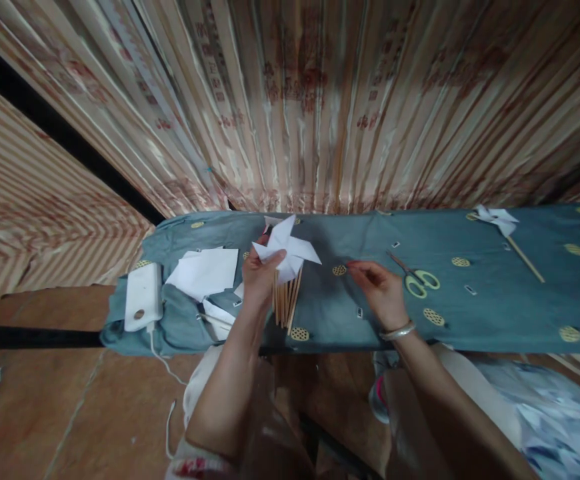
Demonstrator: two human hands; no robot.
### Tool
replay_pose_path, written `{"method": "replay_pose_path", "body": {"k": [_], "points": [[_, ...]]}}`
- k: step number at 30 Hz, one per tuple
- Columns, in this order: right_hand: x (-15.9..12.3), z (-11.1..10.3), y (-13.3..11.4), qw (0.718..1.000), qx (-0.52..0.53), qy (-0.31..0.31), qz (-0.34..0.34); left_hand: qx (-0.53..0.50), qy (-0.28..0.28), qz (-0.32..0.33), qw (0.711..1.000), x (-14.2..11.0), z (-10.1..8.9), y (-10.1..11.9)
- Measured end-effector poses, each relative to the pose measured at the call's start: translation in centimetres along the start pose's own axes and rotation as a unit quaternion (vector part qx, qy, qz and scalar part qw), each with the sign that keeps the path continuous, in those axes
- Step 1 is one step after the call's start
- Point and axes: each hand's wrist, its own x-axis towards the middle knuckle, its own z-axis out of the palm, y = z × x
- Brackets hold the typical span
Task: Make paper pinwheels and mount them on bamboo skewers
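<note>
1. White paper, pinched between thumb and curled fingers of our left hand point(260, 272): one pinwheel point(295, 248), over the bundled sticks point(286, 303). We judge it light, crisp and easily creased, best held at its folded centre.
2. Our right hand point(380, 288), apart from it: fingertips drawn close; whether they meet or grip anything, we cannot tell.
3. Farther right, we count one pair of scissors point(410, 271) and one stick-mounted pinwheel point(501, 219); the bundled sticks overlap beyond counting.
</note>
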Motion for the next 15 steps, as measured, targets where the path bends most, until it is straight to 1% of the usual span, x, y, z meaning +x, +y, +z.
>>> {"method": "replay_pose_path", "body": {"k": [2, 4, 5, 7, 8, 10, 11, 13, 15], "points": [[0.9, 1.8, -0.3, 0.998, -0.05, -0.032, -0.016, -0.01, 0.03, 0.036, 0.999, 0.9, -1.0, 1.2], [2.4, 4.4, -0.8, 0.988, -0.106, -0.083, -0.077, -0.013, 0.06, 0.064, 0.996, 1.7, -2.1, 2.4], [3.5, 5.9, -1.2, 0.976, -0.151, -0.104, -0.114, -0.014, 0.078, 0.073, 0.994, 1.9, -2.6, 3.0], [6.0, 8.9, -1.7, 0.939, -0.263, -0.126, -0.179, -0.02, 0.109, 0.091, 0.99, 2.3, -3.4, 4.0], [7.3, 10.3, -1.9, 0.917, -0.315, -0.148, -0.196, -0.025, 0.118, 0.101, 0.988, 2.4, -3.7, 4.4], [9.6, 12.8, -2.1, 0.905, -0.334, -0.169, -0.201, -0.037, 0.118, 0.121, 0.985, 2.4, -4.1, 5.0], [10.6, 13.8, -2.1, 0.898, -0.345, -0.182, -0.204, -0.042, 0.116, 0.128, 0.984, 2.4, -4.2, 5.2], [11.9, 15.2, -2.0, 0.857, -0.41, -0.232, -0.21, -0.045, 0.113, 0.129, 0.984, 2.4, -4.2, 5.3], [12.7, 16.2, -1.8, 0.816, -0.46, -0.276, -0.217, -0.044, 0.111, 0.128, 0.985, 2.4, -4.1, 5.4]]}}
